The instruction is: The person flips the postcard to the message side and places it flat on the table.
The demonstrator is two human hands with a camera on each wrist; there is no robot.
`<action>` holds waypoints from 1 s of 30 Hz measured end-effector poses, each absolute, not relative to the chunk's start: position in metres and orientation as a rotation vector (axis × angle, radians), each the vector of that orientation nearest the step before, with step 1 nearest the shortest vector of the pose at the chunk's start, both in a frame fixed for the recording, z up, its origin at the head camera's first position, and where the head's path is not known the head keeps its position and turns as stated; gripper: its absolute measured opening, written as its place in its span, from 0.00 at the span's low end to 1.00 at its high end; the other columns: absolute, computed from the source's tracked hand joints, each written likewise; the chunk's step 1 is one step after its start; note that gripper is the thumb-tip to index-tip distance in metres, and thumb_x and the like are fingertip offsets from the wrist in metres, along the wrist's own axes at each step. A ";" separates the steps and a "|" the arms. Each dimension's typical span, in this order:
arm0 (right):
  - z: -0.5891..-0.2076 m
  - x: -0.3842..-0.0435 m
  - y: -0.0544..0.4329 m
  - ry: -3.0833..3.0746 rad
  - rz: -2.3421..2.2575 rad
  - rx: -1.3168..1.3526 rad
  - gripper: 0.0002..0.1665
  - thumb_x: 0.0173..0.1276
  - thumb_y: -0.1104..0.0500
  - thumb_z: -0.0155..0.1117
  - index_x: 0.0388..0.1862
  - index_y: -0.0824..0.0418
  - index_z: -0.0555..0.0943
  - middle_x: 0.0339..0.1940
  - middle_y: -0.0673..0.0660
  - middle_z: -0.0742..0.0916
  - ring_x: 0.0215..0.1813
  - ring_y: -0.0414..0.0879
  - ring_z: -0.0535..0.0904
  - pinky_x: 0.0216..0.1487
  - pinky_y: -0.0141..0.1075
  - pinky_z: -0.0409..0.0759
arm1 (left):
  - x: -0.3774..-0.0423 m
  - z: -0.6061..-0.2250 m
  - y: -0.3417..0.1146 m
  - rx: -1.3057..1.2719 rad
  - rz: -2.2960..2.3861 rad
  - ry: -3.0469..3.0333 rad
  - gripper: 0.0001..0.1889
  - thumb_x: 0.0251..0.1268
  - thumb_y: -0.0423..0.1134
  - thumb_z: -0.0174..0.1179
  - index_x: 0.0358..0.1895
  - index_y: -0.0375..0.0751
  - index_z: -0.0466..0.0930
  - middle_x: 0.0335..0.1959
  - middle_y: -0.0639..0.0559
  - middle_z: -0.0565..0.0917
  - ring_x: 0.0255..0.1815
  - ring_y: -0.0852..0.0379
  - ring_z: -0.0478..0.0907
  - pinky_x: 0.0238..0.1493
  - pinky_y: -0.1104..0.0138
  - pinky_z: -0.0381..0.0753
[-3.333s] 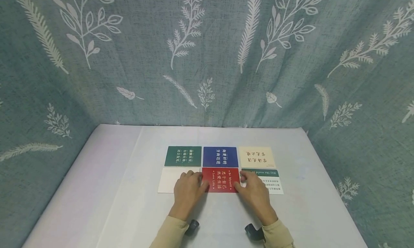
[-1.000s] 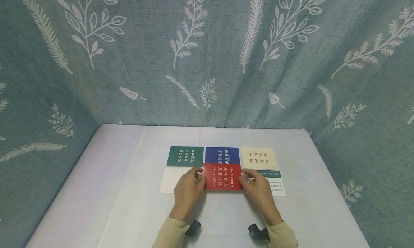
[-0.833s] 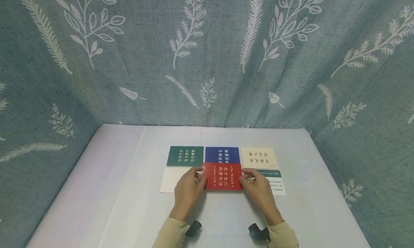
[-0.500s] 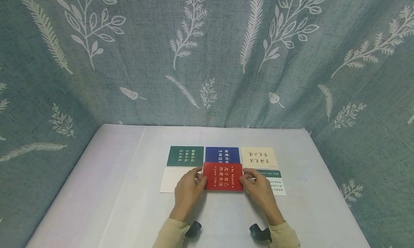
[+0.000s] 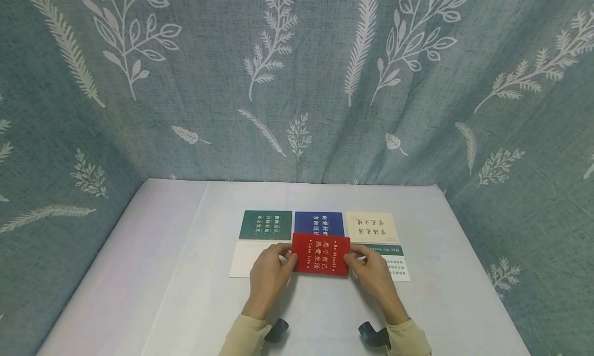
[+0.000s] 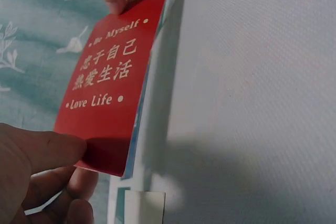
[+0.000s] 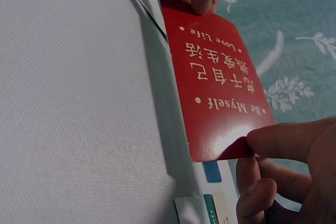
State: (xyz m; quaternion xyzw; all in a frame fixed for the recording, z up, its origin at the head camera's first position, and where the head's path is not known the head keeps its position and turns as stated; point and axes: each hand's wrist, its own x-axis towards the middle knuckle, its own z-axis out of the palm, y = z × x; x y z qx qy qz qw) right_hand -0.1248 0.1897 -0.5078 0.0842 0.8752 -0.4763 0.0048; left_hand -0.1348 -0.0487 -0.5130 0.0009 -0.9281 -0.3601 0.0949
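Note:
Both hands hold a red card [image 5: 320,255] printed with pale characters, "Be Myself" and "Love Life". My left hand [image 5: 269,277] pinches its left edge, thumb on the front face and fingers behind. At the opposite edge, my right hand [image 5: 375,277] pinches it the same way. The wrist views show the card [image 6: 105,77] raised off the table and tilted, with its shadow below. In the head view it overlaps the lower part of a blue card [image 5: 319,222]. Left of it lies a plain white card [image 5: 241,260], partly covered by the left hand.
A green card [image 5: 265,225] and a cream card [image 5: 371,227] flank the blue one in the back row. A white card with a green band [image 5: 397,265] lies partly behind the right hand. The white table [image 5: 185,294] meets patterned curtains [image 5: 320,155].
The red card, flat in the front row at first, has been lifted by both hands, shifted slightly back over the blue card and a little to the right. The other cards stay put.

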 end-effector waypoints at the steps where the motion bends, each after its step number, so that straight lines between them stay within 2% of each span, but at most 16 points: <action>1: -0.508 -0.125 0.190 2.744 -1.488 0.263 0.19 0.68 0.57 0.68 0.57 0.60 0.85 0.41 0.55 0.84 0.31 0.44 0.75 0.26 0.32 0.72 | -0.135 -0.513 -0.049 0.010 -1.077 -2.751 0.11 0.61 0.41 0.69 0.45 0.45 0.88 0.29 0.62 0.80 0.28 0.63 0.71 0.27 0.67 0.70; 9: -0.508 -0.125 0.190 2.768 -1.472 0.255 0.17 0.68 0.57 0.69 0.54 0.59 0.86 0.39 0.53 0.85 0.33 0.44 0.75 0.29 0.34 0.72 | -0.134 -0.510 -0.050 -0.017 -1.086 -2.742 0.12 0.62 0.41 0.67 0.47 0.45 0.89 0.30 0.62 0.80 0.27 0.64 0.70 0.27 0.68 0.69; 14: -0.507 -0.125 0.191 2.778 -1.485 0.246 0.14 0.69 0.57 0.69 0.52 0.58 0.86 0.40 0.52 0.85 0.33 0.44 0.76 0.30 0.34 0.73 | -0.133 -0.509 -0.050 -0.035 -1.093 -2.723 0.09 0.63 0.42 0.67 0.43 0.44 0.89 0.30 0.61 0.81 0.27 0.64 0.71 0.27 0.68 0.70; 30: -0.505 -0.123 0.193 2.741 -1.551 0.226 0.09 0.69 0.56 0.69 0.45 0.57 0.86 0.44 0.54 0.86 0.30 0.43 0.76 0.24 0.33 0.74 | -0.133 -0.506 -0.051 -0.034 -1.109 -2.701 0.06 0.63 0.43 0.67 0.38 0.47 0.89 0.31 0.59 0.82 0.27 0.63 0.72 0.28 0.67 0.70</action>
